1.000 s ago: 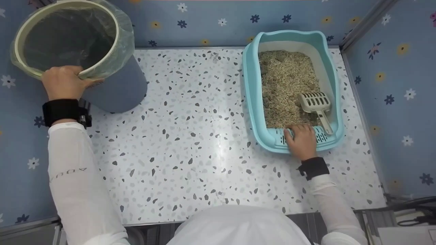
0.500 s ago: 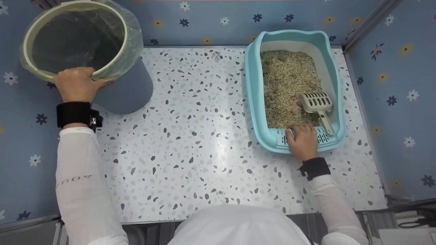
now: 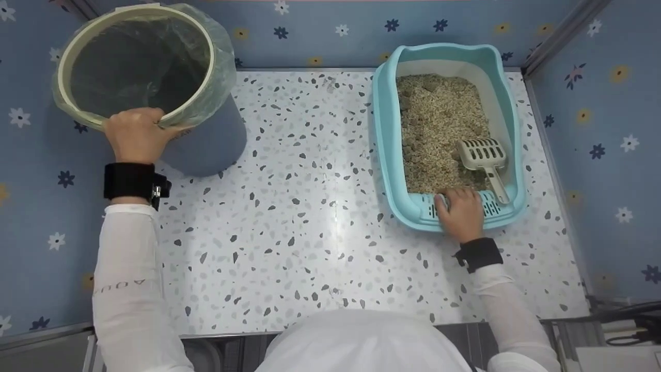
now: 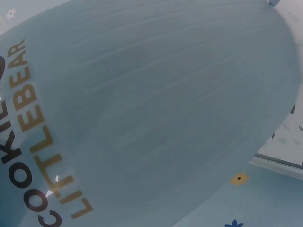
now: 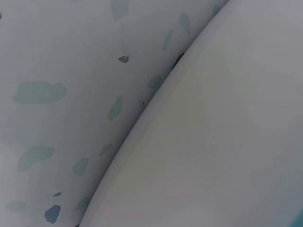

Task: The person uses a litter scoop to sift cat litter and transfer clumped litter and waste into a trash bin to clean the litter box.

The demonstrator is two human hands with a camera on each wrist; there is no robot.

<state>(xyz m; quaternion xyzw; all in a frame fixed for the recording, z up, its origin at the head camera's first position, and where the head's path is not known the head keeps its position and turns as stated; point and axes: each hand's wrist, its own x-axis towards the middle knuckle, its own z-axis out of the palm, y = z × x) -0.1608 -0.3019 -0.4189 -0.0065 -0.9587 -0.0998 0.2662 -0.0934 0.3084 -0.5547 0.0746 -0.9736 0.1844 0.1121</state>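
My left hand (image 3: 135, 135) grips the near rim of a blue-grey trash can (image 3: 211, 139), fingers over the cream ring (image 3: 66, 77) and its clear plastic liner (image 3: 223, 67). The can leans, its dark mouth facing up toward me. In the left wrist view the wall of the can (image 4: 165, 113) fills most of the picture, with lettering at the left. At the right, my right hand (image 3: 463, 213) holds the perforated front ledge of a turquoise litter box (image 3: 386, 139), fingertips at its inner edge. Tan litter (image 3: 439, 124) lies inside, with a beige slotted litter scoop (image 3: 483, 154) resting at its right.
Speckled white tabletop (image 3: 289, 206) stretches between the can and the box. Blue flowered walls (image 3: 320, 36) stand behind and at both sides. Dark cables (image 3: 638, 320) lie beyond the front right corner. A pale curved surface (image 5: 203, 132) fills much of the right wrist view.
My left hand has brought the trash can to the right and slightly nearer, closer to the litter box. The right hand, the box and the scoop have stayed almost still.
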